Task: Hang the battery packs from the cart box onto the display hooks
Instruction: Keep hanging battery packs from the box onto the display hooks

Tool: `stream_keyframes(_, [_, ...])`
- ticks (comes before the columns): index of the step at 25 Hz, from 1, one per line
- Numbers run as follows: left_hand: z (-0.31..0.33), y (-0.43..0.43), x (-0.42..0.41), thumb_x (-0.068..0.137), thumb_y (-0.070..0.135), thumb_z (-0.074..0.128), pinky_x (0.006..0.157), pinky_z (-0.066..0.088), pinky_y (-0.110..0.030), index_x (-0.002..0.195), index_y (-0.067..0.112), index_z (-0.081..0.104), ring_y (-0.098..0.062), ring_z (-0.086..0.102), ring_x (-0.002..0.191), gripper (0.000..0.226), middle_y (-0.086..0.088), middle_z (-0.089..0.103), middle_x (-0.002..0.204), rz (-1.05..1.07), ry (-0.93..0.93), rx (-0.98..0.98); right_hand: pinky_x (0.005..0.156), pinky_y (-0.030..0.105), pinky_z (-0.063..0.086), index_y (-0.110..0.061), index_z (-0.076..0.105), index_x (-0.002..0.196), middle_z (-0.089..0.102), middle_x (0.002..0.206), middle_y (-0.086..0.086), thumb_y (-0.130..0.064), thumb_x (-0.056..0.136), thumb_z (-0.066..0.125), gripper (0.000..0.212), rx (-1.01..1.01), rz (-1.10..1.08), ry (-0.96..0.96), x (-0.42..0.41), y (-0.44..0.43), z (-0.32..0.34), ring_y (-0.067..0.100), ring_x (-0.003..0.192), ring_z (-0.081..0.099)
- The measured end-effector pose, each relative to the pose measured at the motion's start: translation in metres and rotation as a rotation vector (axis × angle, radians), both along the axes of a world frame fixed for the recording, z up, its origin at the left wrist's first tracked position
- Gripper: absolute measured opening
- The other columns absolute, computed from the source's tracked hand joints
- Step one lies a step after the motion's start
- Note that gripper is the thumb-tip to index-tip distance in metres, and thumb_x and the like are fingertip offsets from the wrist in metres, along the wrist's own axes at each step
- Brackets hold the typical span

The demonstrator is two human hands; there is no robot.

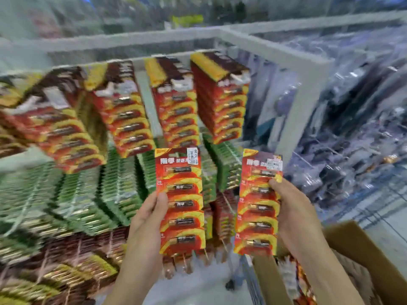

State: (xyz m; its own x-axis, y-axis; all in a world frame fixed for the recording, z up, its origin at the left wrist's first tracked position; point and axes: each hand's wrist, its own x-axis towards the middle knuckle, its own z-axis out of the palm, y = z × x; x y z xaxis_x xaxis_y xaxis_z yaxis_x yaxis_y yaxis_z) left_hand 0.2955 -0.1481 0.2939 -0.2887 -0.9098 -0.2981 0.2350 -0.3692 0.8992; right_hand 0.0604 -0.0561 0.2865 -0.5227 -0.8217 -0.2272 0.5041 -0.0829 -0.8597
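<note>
Though blurred, hung packs point(220, 100) on hooks.

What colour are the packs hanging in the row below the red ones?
Green packs, seen in the head view.

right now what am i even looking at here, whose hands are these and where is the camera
There is no machine here: a person wears one camera on the head, looking forward and down, so the hands are the wearer's own. The left hand holds one red battery pack by its edge, and the right hand holds a second red battery pack. Ahead, a store display carries rows of hanging red packs above green packs. At lower right is the open cardboard box with more packs inside.
</note>
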Motion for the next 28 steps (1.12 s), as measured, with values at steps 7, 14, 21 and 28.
stream_keyframes(7, [0.028, -0.013, 0.069, 0.094, 0.036, 0.065, 0.073, 0.059, -0.042, 0.12, 0.03, 0.067, -0.026, 0.079, 0.088, 0.027, -0.001, 0.081, 0.105, 0.272, 0.086, 0.001, 0.053, 0.034, 0.053, -0.013, 0.066, 0.113, 0.068, 0.08, 0.008, -0.032, 0.081, 0.069, 0.038, -0.009, 0.176, -0.02, 0.061, -0.064, 0.025, 0.025, 0.058, 0.066])
stream_keyframes(14, [0.056, -0.025, 0.103, 0.085, 0.039, 0.065, 0.075, 0.059, -0.042, 0.129, 0.023, 0.067, -0.03, 0.078, 0.092, 0.047, -0.007, 0.08, 0.108, 0.376, 0.143, -0.118, 0.073, 0.046, 0.058, -0.017, 0.063, 0.134, 0.073, 0.119, 0.012, -0.038, 0.073, 0.075, 0.066, -0.025, 0.202, 0.042, 0.106, -0.096, 0.051, 0.034, 0.097, 0.075])
stream_keyframes(21, [0.081, -0.048, 0.126, 0.098, 0.038, 0.059, 0.061, 0.063, -0.035, 0.118, 0.024, 0.073, -0.029, 0.079, 0.089, 0.028, -0.007, 0.08, 0.107, 0.407, 0.091, -0.244, 0.075, 0.045, 0.058, -0.02, 0.054, 0.143, 0.076, 0.116, 0.008, -0.032, 0.08, 0.075, 0.067, -0.018, 0.239, -0.022, 0.133, -0.106, 0.061, 0.03, 0.093, 0.077])
stream_keyframes(28, [0.08, -0.064, 0.129, 0.1, 0.037, 0.06, 0.065, 0.062, -0.037, 0.117, 0.025, 0.072, -0.028, 0.079, 0.087, 0.025, -0.005, 0.081, 0.103, 0.394, 0.079, -0.25, 0.068, 0.04, 0.053, -0.022, 0.052, 0.143, 0.079, 0.093, 0.0, -0.022, 0.09, 0.07, 0.056, -0.05, 0.215, 0.02, 0.148, -0.109, 0.078, 0.017, 0.071, 0.077])
